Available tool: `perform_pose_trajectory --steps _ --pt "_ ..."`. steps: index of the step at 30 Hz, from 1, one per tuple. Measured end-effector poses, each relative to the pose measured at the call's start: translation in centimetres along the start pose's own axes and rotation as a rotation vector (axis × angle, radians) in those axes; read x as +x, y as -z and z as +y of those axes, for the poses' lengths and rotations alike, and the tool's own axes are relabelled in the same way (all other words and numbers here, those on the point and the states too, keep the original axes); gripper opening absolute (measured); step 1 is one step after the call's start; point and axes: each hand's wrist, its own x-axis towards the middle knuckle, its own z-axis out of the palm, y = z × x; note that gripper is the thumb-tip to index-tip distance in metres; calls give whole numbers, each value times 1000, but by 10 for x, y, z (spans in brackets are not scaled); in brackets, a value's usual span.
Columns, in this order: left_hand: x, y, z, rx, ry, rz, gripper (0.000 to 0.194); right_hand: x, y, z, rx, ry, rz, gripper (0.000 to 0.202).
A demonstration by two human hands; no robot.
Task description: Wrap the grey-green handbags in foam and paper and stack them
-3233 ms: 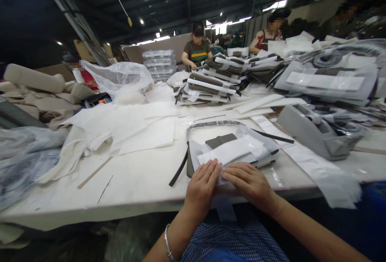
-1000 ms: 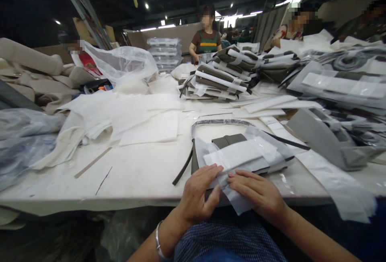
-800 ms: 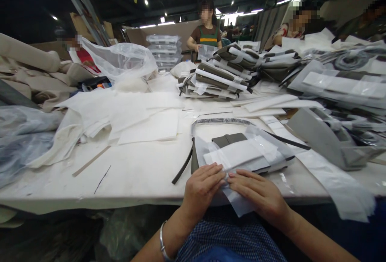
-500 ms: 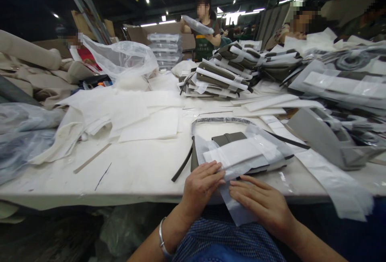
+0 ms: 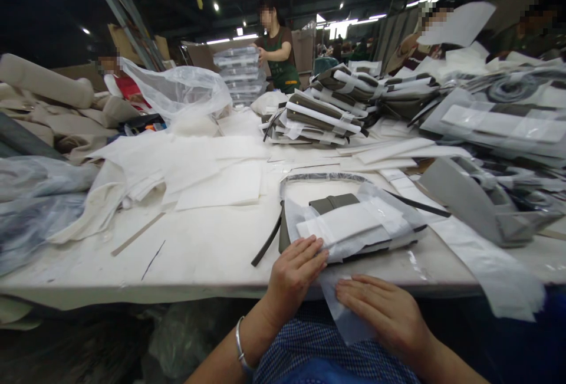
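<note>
An olive-grey bag (image 5: 331, 202) with a wrapped strap lies near the table's front edge, partly covered by thin translucent paper and a folded white sheet (image 5: 354, 222). My left hand (image 5: 295, 266) rests flat on the lower left corner of this wrapping, its fingers stretched out. Just right of it and lower, at the table edge, my right hand (image 5: 382, 307) lies with straight fingers on a translucent sheet (image 5: 340, 313) that hangs over the edge. Whether that sheet is joined to the wrapping is hidden by my left hand.
Beyond the bag is a pile of wrapped bags (image 5: 318, 115). White sheets (image 5: 221, 183) cover the left middle of the table (image 5: 198, 254). A grey bag part (image 5: 473, 201) and more wrapped pieces lie right. A person (image 5: 280, 53) stands behind by stacked clear packages (image 5: 241, 71).
My right hand has moved slightly down, toward me, with the translucent sheet; my left hand has stayed on the wrapping. The person behind has moved left and now has hands at the stack.
</note>
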Motion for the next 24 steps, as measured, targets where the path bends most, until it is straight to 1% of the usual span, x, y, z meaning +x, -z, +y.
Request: perform_pose_trajectory --steps 3,5,9,11,13,15,16,19,20,22,24 --pt "-3 -2 -1 13 -19 5 22 -2 2 -5 -7 -35 11 33" --pt "-6 -4 -2 18 -24 -12 24 6 7 -1 -26 -43 8 37" --pt "-9 -4 -2 20 10 -28 25 42 19 19 -57 -42 -25 38" --pt "-8 -4 -1 15 37 1 24 61 19 32 -55 -79 -42 38" --pt "-7 -3 1 3 63 22 20 74 15 43 -41 -136 -75 38" --pt "-4 -2 3 -12 84 25 15 82 9 53 -14 -222 -132 35" --pt "-3 -1 3 -33 96 22 13 84 5 58 -8 -288 -169 31" --pt "-2 -1 2 -153 142 4 12 93 -4 68 -48 -516 -331 10" --pt "-2 -1 2 -196 163 -5 11 96 -5 71 -59 -573 -390 6" --pt "-3 -2 1 -236 196 -14 9 104 -6 74 -51 -639 -480 9" --pt "-4 -3 1 -217 210 -7 8 110 -5 76 -20 -666 -514 9"
